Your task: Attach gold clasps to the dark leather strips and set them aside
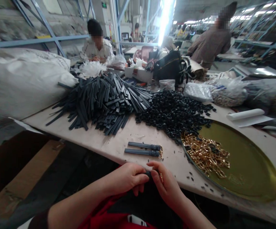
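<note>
At the table's front edge my left hand [131, 176] is closed, its thumb and fingers pinching a dark strap [148, 173]. Close beside it, my right hand [164, 182] curls round the other end of this strap, and a bit of gold metal shows between its fingers. Most of the strap is hidden by the hands. Just beyond them lie two finished-looking dark straps [141, 152], side by side, each with a loop and a gold buckle [161, 152] at the right end.
A heap of loose dark straps [99, 98] lies at the back left, beside a pile of black loops [173, 111]. To the right, a round gold tray [249, 165] holds gold buckles [206, 152]. A white sack [21, 86] stands left. Two people work beyond the table.
</note>
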The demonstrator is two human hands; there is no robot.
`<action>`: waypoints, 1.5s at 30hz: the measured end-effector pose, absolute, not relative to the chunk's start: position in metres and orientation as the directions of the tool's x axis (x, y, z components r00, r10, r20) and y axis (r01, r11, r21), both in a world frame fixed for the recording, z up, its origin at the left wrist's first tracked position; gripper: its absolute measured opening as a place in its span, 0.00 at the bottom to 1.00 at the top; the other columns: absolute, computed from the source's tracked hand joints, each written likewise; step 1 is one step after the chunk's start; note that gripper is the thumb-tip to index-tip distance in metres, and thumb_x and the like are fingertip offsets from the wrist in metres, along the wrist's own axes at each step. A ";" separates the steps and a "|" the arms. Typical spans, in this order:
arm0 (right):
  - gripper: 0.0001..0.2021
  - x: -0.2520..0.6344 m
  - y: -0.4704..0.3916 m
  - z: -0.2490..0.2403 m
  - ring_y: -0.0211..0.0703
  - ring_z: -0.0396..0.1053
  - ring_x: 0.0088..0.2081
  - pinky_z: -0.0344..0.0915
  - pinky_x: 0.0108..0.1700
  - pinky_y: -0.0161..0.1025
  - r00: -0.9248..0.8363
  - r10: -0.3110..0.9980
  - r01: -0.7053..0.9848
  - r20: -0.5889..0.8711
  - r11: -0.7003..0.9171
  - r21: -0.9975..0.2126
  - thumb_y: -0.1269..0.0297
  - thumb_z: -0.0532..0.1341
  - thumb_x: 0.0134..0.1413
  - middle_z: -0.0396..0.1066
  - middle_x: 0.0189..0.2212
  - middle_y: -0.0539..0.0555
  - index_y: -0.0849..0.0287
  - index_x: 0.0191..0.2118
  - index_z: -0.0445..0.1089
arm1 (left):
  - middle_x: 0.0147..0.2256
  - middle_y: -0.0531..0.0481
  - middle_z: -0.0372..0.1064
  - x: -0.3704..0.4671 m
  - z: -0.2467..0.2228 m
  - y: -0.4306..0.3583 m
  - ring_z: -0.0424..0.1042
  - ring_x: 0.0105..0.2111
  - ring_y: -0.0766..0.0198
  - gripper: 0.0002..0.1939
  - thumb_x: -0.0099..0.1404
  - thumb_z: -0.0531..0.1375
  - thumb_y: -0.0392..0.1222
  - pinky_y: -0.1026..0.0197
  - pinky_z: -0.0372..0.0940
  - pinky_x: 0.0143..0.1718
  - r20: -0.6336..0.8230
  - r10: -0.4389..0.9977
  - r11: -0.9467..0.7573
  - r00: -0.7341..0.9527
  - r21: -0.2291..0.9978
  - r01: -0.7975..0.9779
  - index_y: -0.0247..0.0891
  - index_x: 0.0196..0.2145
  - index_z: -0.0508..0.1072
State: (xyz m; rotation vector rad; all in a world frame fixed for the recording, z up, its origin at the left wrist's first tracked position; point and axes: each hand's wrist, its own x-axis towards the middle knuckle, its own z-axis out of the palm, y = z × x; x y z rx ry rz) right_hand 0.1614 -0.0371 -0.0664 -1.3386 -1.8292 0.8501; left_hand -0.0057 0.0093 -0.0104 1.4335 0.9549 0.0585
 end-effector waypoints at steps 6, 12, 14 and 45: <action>0.14 0.152 -0.002 -0.066 0.39 0.69 0.30 0.64 0.31 0.34 -0.117 0.987 0.364 0.109 0.145 -0.920 0.59 0.43 0.61 0.70 0.30 0.52 0.57 0.42 0.62 | 0.17 0.57 0.60 0.001 -0.018 0.041 0.61 0.17 0.71 0.13 0.59 0.53 0.47 0.69 0.55 0.19 -0.485 0.603 0.256 0.634 0.870 0.422 0.35 0.23 0.66; 0.11 0.164 0.064 -0.079 0.46 0.67 0.36 0.62 0.38 0.41 -0.134 0.974 0.733 0.185 0.223 -0.642 0.62 0.51 0.56 0.70 0.34 0.56 0.59 0.35 0.68 | 0.28 0.49 0.70 -0.009 -0.042 0.111 0.69 0.30 0.61 0.15 0.60 0.53 0.51 0.64 0.61 0.32 -0.173 0.855 -0.304 0.488 0.595 0.744 0.37 0.30 0.73; 0.10 0.167 0.078 -0.086 0.46 0.67 0.37 0.61 0.40 0.42 -0.195 0.958 0.811 0.212 0.279 -0.515 0.64 0.51 0.56 0.70 0.35 0.57 0.58 0.36 0.70 | 0.36 0.44 0.70 -0.016 -0.048 0.141 0.69 0.39 0.57 0.14 0.62 0.53 0.48 0.61 0.60 0.40 -0.072 0.920 -0.324 0.384 0.412 0.852 0.37 0.35 0.73; 0.10 0.187 0.081 -0.055 0.40 0.68 0.32 0.58 0.31 0.34 -0.089 0.982 0.954 0.169 0.132 -0.268 0.67 0.50 0.58 0.70 0.33 0.55 0.60 0.36 0.69 | 0.20 0.60 0.60 -0.010 -0.018 0.036 0.55 0.13 0.78 0.07 0.58 0.52 0.40 0.73 0.49 0.15 -0.414 0.832 0.436 0.370 0.900 0.026 0.35 0.34 0.62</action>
